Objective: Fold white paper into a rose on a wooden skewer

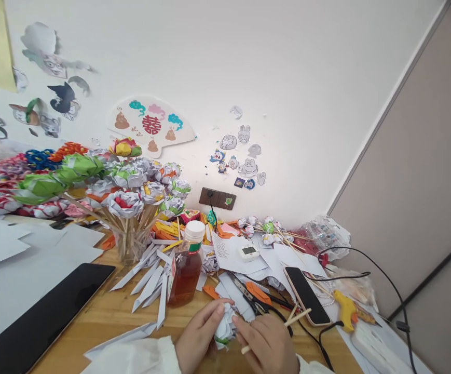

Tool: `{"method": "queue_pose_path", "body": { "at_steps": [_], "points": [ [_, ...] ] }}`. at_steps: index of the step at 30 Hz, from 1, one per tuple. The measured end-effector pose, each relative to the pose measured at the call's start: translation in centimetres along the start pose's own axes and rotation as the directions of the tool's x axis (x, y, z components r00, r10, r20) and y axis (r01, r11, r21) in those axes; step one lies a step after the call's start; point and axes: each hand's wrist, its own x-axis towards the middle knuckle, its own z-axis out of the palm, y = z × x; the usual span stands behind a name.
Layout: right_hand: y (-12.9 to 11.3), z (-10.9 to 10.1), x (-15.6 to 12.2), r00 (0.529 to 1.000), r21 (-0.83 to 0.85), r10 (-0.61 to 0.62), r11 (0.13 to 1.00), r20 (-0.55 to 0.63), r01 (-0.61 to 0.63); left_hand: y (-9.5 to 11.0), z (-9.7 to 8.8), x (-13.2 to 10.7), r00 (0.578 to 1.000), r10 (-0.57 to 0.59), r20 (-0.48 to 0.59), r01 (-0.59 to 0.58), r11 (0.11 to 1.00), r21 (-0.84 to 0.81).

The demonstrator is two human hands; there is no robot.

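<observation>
A small white paper flower [226,323] with a bit of green at its base is pinched in my left hand [199,332], low in the middle of the head view. My right hand [269,340] has its fingertips against the flower's right side. Thin wooden sticks [302,316] jut out past its knuckles, and one stick end shows below the fingers, so that hand is closed round them. Just behind, black-handled scissors [263,306] lie among orange paper pieces [258,292]. A bottle of amber liquid [185,272] with a white cap stands behind my left hand.
Finished paper flowers on sticks [126,203] fill a clear container at the left. A dark tablet [50,317] lies in front. White folded strips [147,285] spread near the bottle. On the right are a phone [308,296], yellow glue gun [344,310], cables and white power strip [381,348].
</observation>
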Motion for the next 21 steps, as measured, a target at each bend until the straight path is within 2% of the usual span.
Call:
{"method": "queue_pose_path", "body": {
  "at_steps": [4, 9, 13, 21],
  "points": [
    [-0.04, 0.11, 0.0, 1.0, -0.004, -0.015, 1.0, 0.008, 0.015, -0.3, 0.02, -0.05, 0.999, -0.048, 0.025, 0.048, 0.999, 0.026],
    [-0.12, 0.31, -0.15, 0.998, 0.026, -0.011, 1.0, 0.064, 0.009, -0.32, 0.06, 0.02, 1.0, 0.0, 0.028, -0.001, 0.999, 0.037],
    [-0.17, 0.45, -0.25, 0.991, 0.048, 0.012, 0.999, 0.13, -0.018, -0.1, 0.0, 0.04, 0.999, -0.031, 0.017, 0.03, 0.999, 0.042],
    [-0.08, 0.22, -0.41, 0.996, 0.023, 0.049, 0.998, 0.069, -0.05, -0.73, -0.27, 0.28, 1.0, 0.003, -0.01, -0.003, 0.999, -0.033]
  ]
}}
